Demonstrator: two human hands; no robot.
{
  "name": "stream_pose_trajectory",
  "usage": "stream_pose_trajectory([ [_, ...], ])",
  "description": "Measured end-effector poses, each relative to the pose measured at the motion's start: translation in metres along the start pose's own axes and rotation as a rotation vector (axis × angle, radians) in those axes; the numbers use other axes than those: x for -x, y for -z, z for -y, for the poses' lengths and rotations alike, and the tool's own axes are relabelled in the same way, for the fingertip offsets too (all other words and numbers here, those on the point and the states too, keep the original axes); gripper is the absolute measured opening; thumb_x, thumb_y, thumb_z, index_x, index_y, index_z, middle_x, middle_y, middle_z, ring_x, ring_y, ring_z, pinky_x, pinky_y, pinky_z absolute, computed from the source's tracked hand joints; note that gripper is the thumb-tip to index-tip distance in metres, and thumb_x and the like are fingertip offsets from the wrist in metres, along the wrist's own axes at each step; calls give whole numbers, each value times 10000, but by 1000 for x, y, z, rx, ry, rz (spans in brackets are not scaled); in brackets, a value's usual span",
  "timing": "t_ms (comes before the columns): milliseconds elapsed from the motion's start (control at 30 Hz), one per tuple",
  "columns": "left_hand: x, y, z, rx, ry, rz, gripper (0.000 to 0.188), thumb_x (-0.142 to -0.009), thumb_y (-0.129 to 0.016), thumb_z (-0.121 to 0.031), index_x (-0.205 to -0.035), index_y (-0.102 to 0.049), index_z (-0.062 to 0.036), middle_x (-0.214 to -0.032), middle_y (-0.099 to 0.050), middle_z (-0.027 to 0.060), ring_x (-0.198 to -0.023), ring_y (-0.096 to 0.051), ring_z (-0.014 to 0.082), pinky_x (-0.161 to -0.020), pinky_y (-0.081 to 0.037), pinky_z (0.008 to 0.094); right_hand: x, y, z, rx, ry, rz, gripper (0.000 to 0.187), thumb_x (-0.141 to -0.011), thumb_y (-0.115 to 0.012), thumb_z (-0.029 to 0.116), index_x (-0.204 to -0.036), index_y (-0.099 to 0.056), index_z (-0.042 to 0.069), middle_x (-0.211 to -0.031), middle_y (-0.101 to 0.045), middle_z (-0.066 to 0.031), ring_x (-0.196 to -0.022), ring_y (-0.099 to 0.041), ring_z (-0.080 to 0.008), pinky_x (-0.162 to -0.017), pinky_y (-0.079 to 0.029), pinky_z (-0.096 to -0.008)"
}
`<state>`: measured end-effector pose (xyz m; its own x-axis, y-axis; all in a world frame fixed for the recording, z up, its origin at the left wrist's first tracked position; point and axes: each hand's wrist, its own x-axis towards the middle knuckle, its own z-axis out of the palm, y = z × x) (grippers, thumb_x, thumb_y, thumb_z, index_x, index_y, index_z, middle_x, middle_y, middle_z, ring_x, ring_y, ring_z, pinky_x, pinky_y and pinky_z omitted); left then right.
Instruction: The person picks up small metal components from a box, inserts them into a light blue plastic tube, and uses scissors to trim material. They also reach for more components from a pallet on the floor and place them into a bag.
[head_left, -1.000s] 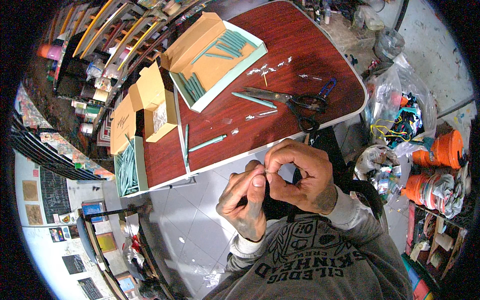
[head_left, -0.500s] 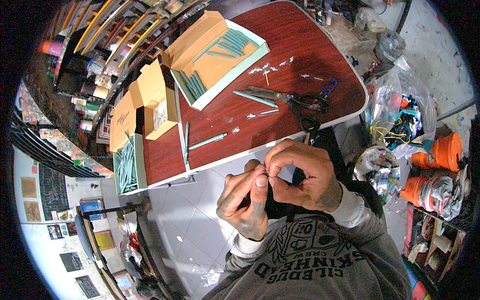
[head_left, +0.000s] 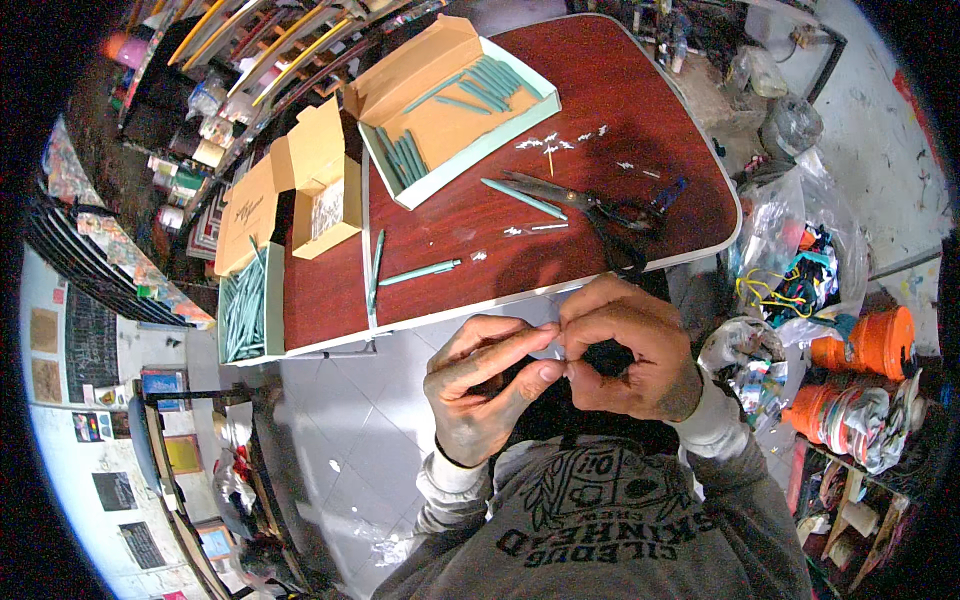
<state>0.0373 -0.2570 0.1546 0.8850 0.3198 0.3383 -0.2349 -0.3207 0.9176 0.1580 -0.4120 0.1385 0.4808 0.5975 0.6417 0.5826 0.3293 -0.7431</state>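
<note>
Left hand (head_left: 475, 385): thumb and fingers parted wider than a moment ago | right hand (head_left: 630, 350): thumb and finger curled ringlike; firmness of either grip cannot be told | small pale piece (head_left: 549, 349): between both hands' fingertips, probably being regripped, handling seemingly unfinished | table (head_left: 585, 75) beyond: loose pen (head_left: 420, 272), scissors (head_left: 540, 187), open box (head_left: 490, 135)
</note>
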Motion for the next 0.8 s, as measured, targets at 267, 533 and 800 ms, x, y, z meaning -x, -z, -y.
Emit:
stream_pose_trajectory([
  [267, 15, -1, 18, 26, -80, -41, 272, -724, -848, -23, -986, -773, -15, -959, -652, 91, -825, -641, 185, -706, -513, 297, 3, -3, 9, 4, -51, 56, 239, -722, -808, 75, -886, -635, 50, -928, -653, -122, -855, -655, -301, -762, -535, -379],
  [533, 22, -5, 22, 38, -133, -173, 189, -748, -833, -8, -927, -776, -13, -938, -651, 97, -792, -625, 192, -666, -494, 304, 2, -12, 10, 1, -38, 20, 248, -707, -823, 86, -869, -638, 57, -922, -650, -118, -853, -658, -294, -752, -533, -372],
  [800, 26, -7, 24, 148, -100, -245, 144, -773, -825, -17, -902, -769, 11, -915, -634, 100, -774, -625, 198, -650, -499, 306, 3, -17, 12, 21, -30, -19, 254, -706, -829, 100, -876, -643, 71, -932, -656, -118, -843, -664, -297, -730, -538, -380],
])
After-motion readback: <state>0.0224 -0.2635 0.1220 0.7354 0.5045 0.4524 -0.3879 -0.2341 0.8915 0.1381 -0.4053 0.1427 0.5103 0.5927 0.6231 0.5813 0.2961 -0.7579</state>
